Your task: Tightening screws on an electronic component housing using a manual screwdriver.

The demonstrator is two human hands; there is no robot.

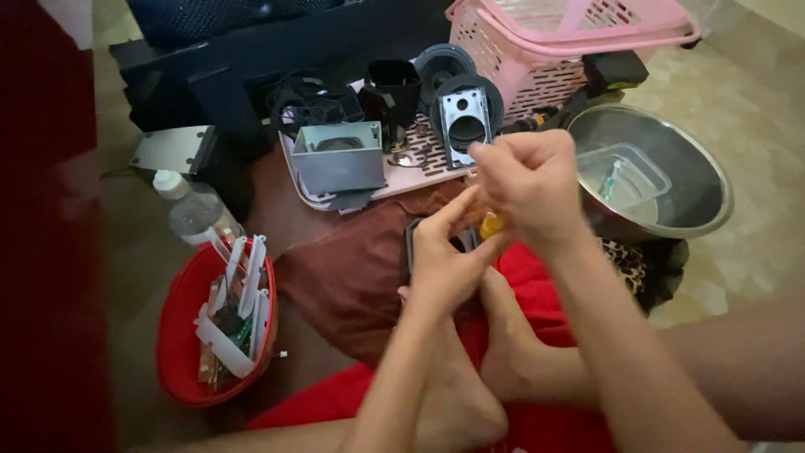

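At frame centre, a small orange part sits between both hands, raised over the lap for close work. The right hand has its fingers closed on it from above; the left hand steadies a dark flat piece beneath, thumb and forefinger extended. Above, a pink tray keeps grey and black components within reach. A steel bowl sits right, a red tub lower left.

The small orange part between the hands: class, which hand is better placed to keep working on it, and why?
Probably the right hand: its fingers close over the small orange part from above. The left hand seems only to steady a dark piece beneath.
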